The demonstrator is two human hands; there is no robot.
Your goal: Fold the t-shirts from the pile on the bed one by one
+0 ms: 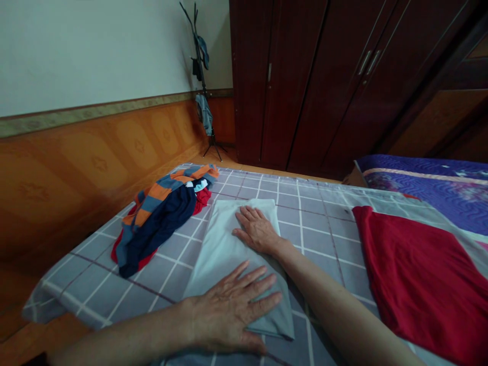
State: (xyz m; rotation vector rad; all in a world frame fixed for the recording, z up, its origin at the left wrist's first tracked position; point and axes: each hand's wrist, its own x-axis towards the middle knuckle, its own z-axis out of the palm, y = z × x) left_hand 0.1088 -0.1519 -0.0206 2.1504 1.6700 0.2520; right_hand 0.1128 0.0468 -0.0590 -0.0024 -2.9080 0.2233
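1. Left hand [234, 307] is palm-down on the near part of the pale folded cloth [224, 249], fingers spread apart, gripping nothing.
2. Right hand [257, 229] is flat on the far part, fingers loosely together, thumb out.
3. Cloth's on the checked bedsheet [316, 239], between the clothes pile [163, 208] and red fabric [419, 274]. Looks like a garment, but it's dim.

So the left hand [234, 305] is spread flat on the near part of a pale grey-green folded cloth [221, 244], and the right hand [259, 231] lies on it farther out. Left of both hands there's a heap of navy, red and orange-and-grey striped clothes [163, 218]; right of them, a flat bright red fabric piece [423, 274]. It's all on a grey bedsheet with white grid lines [320, 244].
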